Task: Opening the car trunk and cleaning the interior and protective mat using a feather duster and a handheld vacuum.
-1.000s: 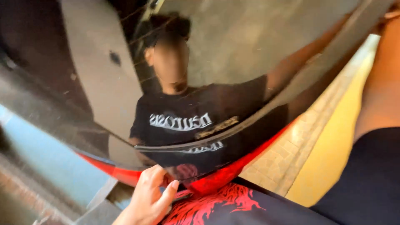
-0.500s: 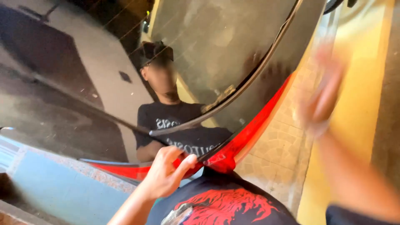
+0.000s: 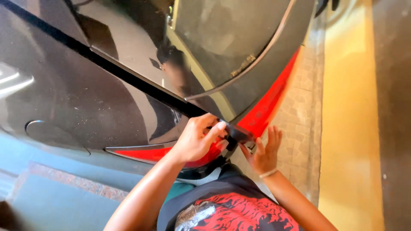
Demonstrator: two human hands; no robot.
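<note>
Head view, looking down at the rear corner of a glossy black car body [image 3: 85, 98]. The left hand [image 3: 197, 139] closes its grip over the end of a black trim strip [image 3: 128, 77], which runs diagonally up and away from the corner along the panel seam; thumb and fingers are curled shut around the strip's tip [image 3: 233, 130], seemingly to keep it pressed to the seam. The right hand [image 3: 263, 152] lies just beside the same corner, fingers spread and flat, its grip wide open and holding nothing; the palm appears to brace against the red tail lamp [image 3: 265, 111], though contact cannot be told for certain. A pale band circles the right wrist [image 3: 268, 173]. Below the corner the person's dark shirt with a red print [image 3: 239, 214] fills the lower edge. The polished panel mirrors a figure and surrounding walls, and carries fine dust specks. To the right of the car corner lies a paved floor of small beige tiles [image 3: 299, 115], then a yellow painted band [image 3: 351, 128]; to the left runs a bluish-grey surface [image 3: 51, 192]. The light is warm and indirect.
</note>
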